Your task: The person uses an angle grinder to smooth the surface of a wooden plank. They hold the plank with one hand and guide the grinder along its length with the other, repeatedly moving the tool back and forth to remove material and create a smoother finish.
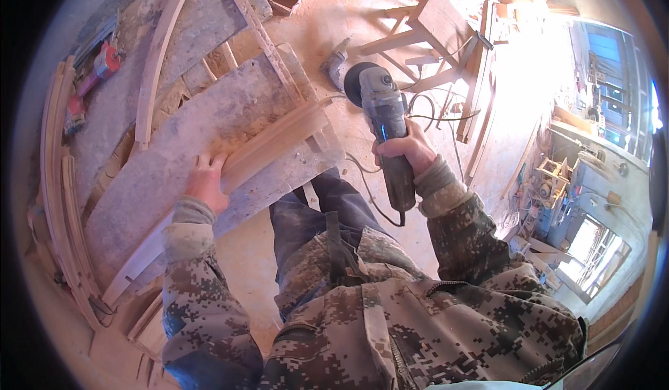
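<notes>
My right hand point(412, 147) is wrapped around the body of an angle grinder point(387, 121). The grinder is held up clear of the bench, its round dark disc at the far end, and a cord hangs from its near end. My left hand point(206, 184) grips a long, slightly curved wooden piece point(273, 143), fingers over its far edge; the thumb side is partly hidden. The wood lies along the near edge of a worn, dusty bench board point(188, 139), running from lower left to upper right. The disc and the wood are apart.
Curved wooden strips point(164, 55) lie across the boards at left, near a red power tool point(103, 68). More long strips point(63, 181) line the left side. Beyond the grinder are a grey tool point(336, 64) on the dusty floor, loose cables point(446, 117) and a wooden stand point(440, 20).
</notes>
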### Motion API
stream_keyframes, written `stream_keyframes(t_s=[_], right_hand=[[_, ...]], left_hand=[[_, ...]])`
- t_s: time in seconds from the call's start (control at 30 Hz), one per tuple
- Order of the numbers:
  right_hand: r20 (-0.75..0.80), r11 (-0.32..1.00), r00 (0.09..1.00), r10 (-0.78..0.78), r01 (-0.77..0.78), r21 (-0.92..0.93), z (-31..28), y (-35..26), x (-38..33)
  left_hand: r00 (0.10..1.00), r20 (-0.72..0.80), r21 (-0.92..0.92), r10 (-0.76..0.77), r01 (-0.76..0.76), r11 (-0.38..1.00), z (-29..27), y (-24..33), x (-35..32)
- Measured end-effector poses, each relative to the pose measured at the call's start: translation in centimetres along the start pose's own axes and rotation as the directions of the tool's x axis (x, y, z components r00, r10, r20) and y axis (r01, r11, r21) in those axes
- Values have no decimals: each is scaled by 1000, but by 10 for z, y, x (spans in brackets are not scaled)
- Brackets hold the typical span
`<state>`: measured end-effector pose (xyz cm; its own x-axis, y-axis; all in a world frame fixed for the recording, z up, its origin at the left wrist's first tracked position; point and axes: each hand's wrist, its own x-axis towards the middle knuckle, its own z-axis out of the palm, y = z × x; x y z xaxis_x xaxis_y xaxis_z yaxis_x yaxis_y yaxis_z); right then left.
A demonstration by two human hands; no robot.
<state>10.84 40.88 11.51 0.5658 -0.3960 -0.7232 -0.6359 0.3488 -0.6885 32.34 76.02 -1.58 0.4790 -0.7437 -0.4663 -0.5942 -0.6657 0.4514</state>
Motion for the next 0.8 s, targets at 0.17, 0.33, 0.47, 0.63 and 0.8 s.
stream_keyframes(t_s=[0.17,0.33,0.47,0.63,0.8], right_hand=[[-30,998,998,48,-49,-34,9,11,-21],[16,996,999,40,-39,-75,23,20,-20],[16,994,997,74,-73,-84,29,27,-25],[10,995,995,96,-95,-39,29,34,-48],[-14,996,996,85,-85,7,28,28,-46]], left_hand=[[993,-120,72,14,-6,997,14,5,-16],[994,-104,63,-32,39,997,33,8,-21],[988,-157,54,3,6,999,41,6,-23],[975,-215,31,59,-54,998,44,4,-24],[982,-185,32,30,-24,999,45,6,-23]])
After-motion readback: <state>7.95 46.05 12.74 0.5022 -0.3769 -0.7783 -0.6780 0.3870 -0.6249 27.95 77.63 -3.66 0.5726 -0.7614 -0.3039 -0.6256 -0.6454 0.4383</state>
